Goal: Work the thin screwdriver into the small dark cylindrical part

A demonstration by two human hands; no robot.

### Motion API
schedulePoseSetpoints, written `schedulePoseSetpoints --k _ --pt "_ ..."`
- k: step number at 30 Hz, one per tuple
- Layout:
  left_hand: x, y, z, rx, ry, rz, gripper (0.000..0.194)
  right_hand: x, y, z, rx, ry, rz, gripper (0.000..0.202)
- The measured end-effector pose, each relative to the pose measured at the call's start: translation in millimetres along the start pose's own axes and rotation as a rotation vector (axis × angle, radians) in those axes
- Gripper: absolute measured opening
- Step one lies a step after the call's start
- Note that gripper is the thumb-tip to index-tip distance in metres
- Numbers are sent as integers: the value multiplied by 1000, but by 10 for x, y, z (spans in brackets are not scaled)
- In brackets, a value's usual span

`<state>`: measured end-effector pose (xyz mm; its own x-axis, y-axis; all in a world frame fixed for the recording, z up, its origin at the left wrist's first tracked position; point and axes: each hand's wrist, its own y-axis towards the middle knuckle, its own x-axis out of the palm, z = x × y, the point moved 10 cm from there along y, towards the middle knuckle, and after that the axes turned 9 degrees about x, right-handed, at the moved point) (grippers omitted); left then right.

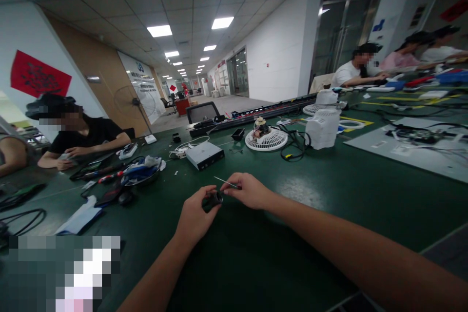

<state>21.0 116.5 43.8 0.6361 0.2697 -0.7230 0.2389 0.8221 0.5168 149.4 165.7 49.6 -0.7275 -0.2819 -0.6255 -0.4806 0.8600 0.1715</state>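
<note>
Between the thumb and fingers of my left hand point(198, 212) is a small dark cylindrical part point(216, 198), its round open end facing right. My right hand point(249, 191) pinches a thin metal tool point(227, 183) whose shaft points up and to the left, above the dark part. The fingertips of both hands are close together over the green table point(234, 263). A silver box-shaped device point(204, 155) lies just beyond my hands. Whether my right fingertips touch the dark part is too small to tell.
A white round grille point(266, 140) with a motor, a white housing point(322, 128) and black cables stand beyond my right hand. Tools and a blue cloth bundle point(141, 171) lie left. A grey panel point(420, 151) is far right. People sit at both sides.
</note>
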Motion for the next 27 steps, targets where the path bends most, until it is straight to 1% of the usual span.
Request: schedulePoseSetpoints --k 2,4,6,9,11,14,16,19,22,24,26,27 --pt "3 -9 59 11 -31 0 50 55 0 3 -17 46 -36 16" --pt "6 -13 133 43 -56 -8 48 90 3 48 15 81 -60 14" --pt "2 -15 197 80 -66 -15 45 80 6 95 49 82 -47 12" --pt "-13 -13 233 101 -66 -9 41 55 9 117 44 51 -20 12" --pt "-15 -10 242 109 -75 -6 39 93 12 128 31 81 -50 13" --pt "-9 -9 268 133 -92 -8 36 190 16 158 36 186 -130 18" --pt "-15 -9 288 150 -86 -7 35 218 20 178 50 190 -140 20" --pt "-27 -1 289 150 -65 -7 27 245 26 250 131 157 -135 21" --pt "-35 17 238 108 -53 -5 16 284 13 315 237 147 -163 21" --pt "-43 28 180 68 -35 4 15 200 5 268 219 57 -104 21" --pt "-68 30 105 22 3 23 16 19 -11 153 142 -141 30 22" --pt "-95 27 63 -3 27 42 17 -37 -25 98 109 -249 64 21"
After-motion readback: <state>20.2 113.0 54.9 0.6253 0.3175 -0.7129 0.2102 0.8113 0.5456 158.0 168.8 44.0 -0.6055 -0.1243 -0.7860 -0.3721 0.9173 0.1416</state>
